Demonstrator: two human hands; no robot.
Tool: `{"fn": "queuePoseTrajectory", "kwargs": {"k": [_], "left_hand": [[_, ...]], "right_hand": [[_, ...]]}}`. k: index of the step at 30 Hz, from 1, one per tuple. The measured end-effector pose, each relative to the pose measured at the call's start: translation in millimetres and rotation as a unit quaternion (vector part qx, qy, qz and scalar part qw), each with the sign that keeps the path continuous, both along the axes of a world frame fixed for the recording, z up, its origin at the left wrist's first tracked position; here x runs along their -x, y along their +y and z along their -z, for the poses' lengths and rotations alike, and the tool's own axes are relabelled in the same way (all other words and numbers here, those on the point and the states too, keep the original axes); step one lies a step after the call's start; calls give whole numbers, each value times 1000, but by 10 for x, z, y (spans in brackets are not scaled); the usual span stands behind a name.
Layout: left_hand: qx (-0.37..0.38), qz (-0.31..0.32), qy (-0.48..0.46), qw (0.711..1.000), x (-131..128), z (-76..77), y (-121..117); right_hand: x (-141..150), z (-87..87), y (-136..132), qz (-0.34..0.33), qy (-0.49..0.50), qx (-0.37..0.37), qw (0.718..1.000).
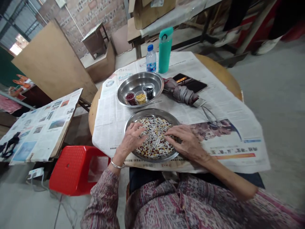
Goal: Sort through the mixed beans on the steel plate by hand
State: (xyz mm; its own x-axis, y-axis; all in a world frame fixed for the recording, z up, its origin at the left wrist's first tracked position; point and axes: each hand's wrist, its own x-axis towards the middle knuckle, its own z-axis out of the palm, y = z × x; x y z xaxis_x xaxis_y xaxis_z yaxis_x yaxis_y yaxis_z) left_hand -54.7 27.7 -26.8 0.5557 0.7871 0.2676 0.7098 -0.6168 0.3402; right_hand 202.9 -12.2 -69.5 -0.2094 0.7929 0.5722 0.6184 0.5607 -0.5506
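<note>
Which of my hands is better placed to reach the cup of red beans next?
Probably the left. Your left hand is at the left of the near pan, closer to the cup of red beans; your right hand is at the pan's right, farther away.

Left hand (132, 136) and right hand (187, 141) face each other, apart, fingers loosely bent, thumbs held off them. The left forearm (114, 170) rises steeply; the right forearm (230, 178), bare, slants in from the right.
</note>
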Motion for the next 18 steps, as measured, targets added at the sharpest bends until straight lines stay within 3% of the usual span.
{"fn": "queuePoseTrajectory", "kwargs": {"k": [5,12,18], "left_hand": [[76,-83,112,987,-363,3,-55],[136,41,74,987,-614,7,97],[156,29,84,984,-549,-76,-106]], "right_hand": [[67,137,-45,4,92,-11,996],[87,215,-5,15,117,-34,992],[81,228,-18,17,118,-32,992]]}}
